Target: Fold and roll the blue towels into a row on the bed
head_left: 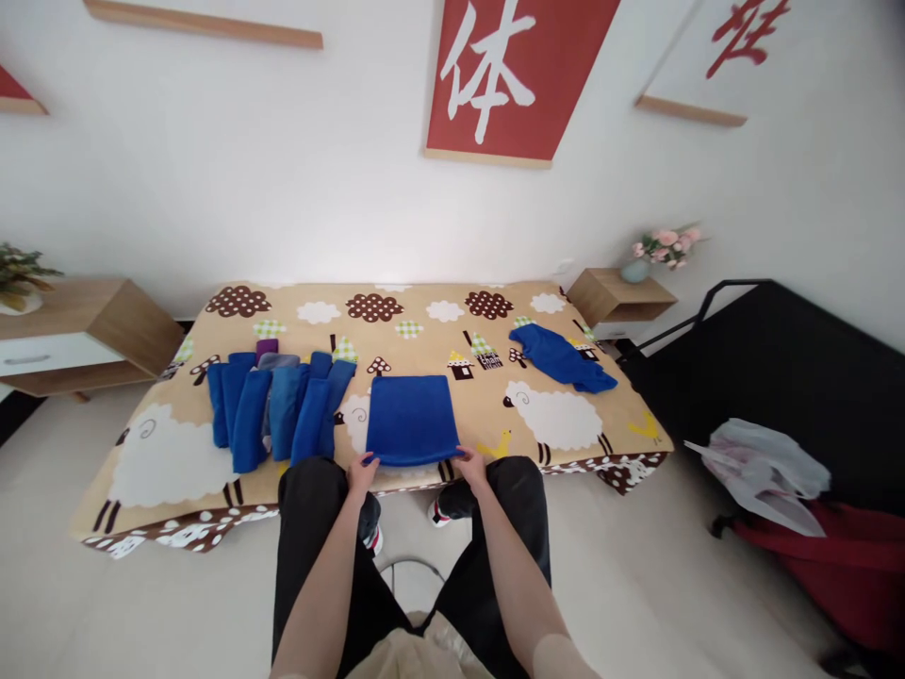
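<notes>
A blue towel lies flat as a smooth rectangle on the bed in front of my knees. My left hand pinches its near left corner, and my right hand pinches the near right corner. To the left sits a group of several rolled or narrowly folded towels, mostly blue, with a purple one at the back. Off to the right, a crumpled blue towel lies loose on the sheet.
The low bed has a beige cartoon-sheep sheet and stands against the wall. Nightstands flank it, the right one bearing a flower vase. At right are a black folded frame, a plastic bag and red fabric.
</notes>
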The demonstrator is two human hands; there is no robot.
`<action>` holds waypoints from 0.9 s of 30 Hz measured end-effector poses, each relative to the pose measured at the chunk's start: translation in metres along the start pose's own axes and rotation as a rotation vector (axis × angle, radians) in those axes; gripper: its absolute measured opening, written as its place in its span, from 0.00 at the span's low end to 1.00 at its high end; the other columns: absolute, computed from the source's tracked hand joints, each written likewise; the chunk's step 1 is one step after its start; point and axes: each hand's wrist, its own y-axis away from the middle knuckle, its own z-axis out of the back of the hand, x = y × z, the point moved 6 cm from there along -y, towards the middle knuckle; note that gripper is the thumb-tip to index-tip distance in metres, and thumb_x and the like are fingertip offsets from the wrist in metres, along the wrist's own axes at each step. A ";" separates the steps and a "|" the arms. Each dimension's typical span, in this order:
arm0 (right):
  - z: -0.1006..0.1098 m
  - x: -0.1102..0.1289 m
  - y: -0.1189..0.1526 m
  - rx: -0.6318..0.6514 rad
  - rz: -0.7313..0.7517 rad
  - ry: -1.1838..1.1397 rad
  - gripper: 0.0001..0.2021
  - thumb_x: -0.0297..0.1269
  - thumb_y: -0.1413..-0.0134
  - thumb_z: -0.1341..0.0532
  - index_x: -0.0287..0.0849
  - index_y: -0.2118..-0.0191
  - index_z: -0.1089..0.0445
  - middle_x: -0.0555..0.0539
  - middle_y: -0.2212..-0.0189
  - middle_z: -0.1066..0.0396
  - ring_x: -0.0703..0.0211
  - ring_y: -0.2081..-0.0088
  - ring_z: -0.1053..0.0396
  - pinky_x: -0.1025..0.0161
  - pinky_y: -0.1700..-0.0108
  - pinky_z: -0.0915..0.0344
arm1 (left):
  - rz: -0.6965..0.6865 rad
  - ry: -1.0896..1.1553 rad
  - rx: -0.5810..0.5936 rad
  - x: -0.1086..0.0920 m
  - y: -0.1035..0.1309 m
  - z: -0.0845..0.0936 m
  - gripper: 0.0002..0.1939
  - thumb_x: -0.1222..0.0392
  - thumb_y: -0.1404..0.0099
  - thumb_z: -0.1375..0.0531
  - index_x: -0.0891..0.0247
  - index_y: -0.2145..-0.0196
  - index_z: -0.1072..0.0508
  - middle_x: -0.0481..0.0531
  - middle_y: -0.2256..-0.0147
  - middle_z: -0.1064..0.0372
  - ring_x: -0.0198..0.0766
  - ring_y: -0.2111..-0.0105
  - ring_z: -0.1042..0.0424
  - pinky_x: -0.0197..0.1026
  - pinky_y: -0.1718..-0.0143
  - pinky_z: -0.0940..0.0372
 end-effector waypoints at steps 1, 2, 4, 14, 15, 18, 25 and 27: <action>0.001 0.001 -0.001 -0.008 0.021 0.008 0.16 0.28 0.68 0.34 0.37 0.65 0.23 0.52 0.78 0.27 0.58 0.73 0.30 0.62 0.64 0.31 | 0.005 0.020 0.004 0.002 -0.002 -0.002 0.13 0.66 0.48 0.36 0.61 0.62 0.21 0.49 0.76 0.30 0.47 0.69 0.23 0.45 0.61 0.29; 0.002 0.001 -0.003 -0.020 0.040 0.019 0.15 0.28 0.68 0.34 0.37 0.66 0.23 0.51 0.79 0.28 0.57 0.73 0.30 0.60 0.62 0.30 | 0.010 0.042 0.006 0.004 -0.005 -0.003 0.16 0.68 0.49 0.36 0.61 0.60 0.21 0.49 0.76 0.29 0.46 0.69 0.24 0.45 0.60 0.29; 0.005 0.001 -0.006 -0.054 0.067 0.045 0.11 0.28 0.67 0.35 0.37 0.69 0.22 0.50 0.79 0.27 0.56 0.72 0.30 0.57 0.60 0.30 | 0.011 0.080 -0.003 0.008 -0.009 -0.006 0.19 0.71 0.50 0.38 0.62 0.59 0.21 0.49 0.75 0.29 0.45 0.68 0.24 0.45 0.58 0.29; -0.008 -0.009 -0.036 -0.101 0.115 0.024 0.11 0.35 0.56 0.35 0.38 0.65 0.22 0.39 0.54 0.22 0.50 0.50 0.25 0.56 0.45 0.31 | -0.007 0.204 -0.148 0.021 -0.035 -0.024 0.11 0.61 0.44 0.36 0.67 0.63 0.22 0.65 0.51 0.27 0.50 0.46 0.30 0.48 0.41 0.37; -0.010 -0.009 -0.037 -0.099 0.112 0.007 0.12 0.36 0.55 0.36 0.38 0.63 0.23 0.39 0.54 0.21 0.51 0.51 0.25 0.56 0.46 0.30 | -0.004 0.221 -0.148 0.022 -0.039 -0.027 0.11 0.61 0.43 0.36 0.67 0.62 0.23 0.64 0.52 0.27 0.49 0.47 0.29 0.47 0.42 0.36; -0.012 -0.012 -0.041 -0.127 0.087 -0.025 0.14 0.36 0.52 0.37 0.37 0.59 0.24 0.38 0.57 0.20 0.52 0.54 0.23 0.57 0.47 0.29 | 0.022 0.259 -0.141 0.024 -0.046 -0.036 0.13 0.59 0.42 0.36 0.66 0.60 0.23 0.61 0.57 0.23 0.46 0.54 0.24 0.46 0.49 0.31; -0.006 -0.026 -0.050 -0.214 -0.011 0.104 0.10 0.34 0.51 0.37 0.36 0.61 0.25 0.35 0.60 0.20 0.49 0.58 0.22 0.56 0.50 0.28 | 0.099 0.202 -0.167 0.033 -0.047 -0.039 0.13 0.56 0.38 0.38 0.67 0.60 0.23 0.59 0.63 0.22 0.47 0.59 0.23 0.48 0.51 0.30; -0.005 -0.029 -0.051 -0.228 -0.027 0.160 0.10 0.34 0.50 0.37 0.36 0.62 0.25 0.35 0.60 0.20 0.49 0.58 0.22 0.55 0.49 0.29 | 0.105 0.164 -0.169 0.033 -0.046 -0.037 0.12 0.55 0.37 0.38 0.66 0.60 0.23 0.59 0.63 0.22 0.47 0.59 0.23 0.49 0.50 0.31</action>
